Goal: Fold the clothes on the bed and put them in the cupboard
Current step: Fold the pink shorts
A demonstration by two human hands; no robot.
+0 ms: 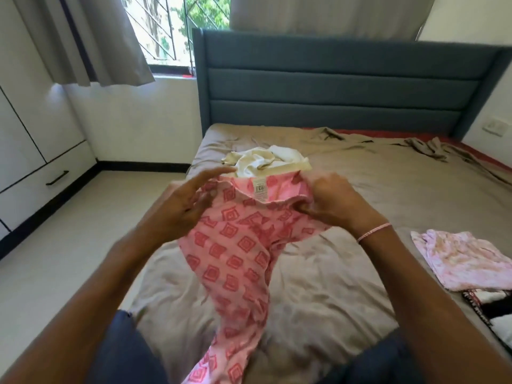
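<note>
The pink patterned trousers [238,261] hung from the right hand [332,202], clamped on one side of the waistband, while the left hand [177,206] lay blurred, fingers straight, against the other side; held firmly at one corner only, the legs could twist and spoil the fold. Under them the rumpled taupe sheet [360,286] carried a cream garment [266,159] beyond and a folded pale pink piece [465,259] at right, with a blue-grey headboard [332,84] behind and the white cupboard [36,151] at left
</note>
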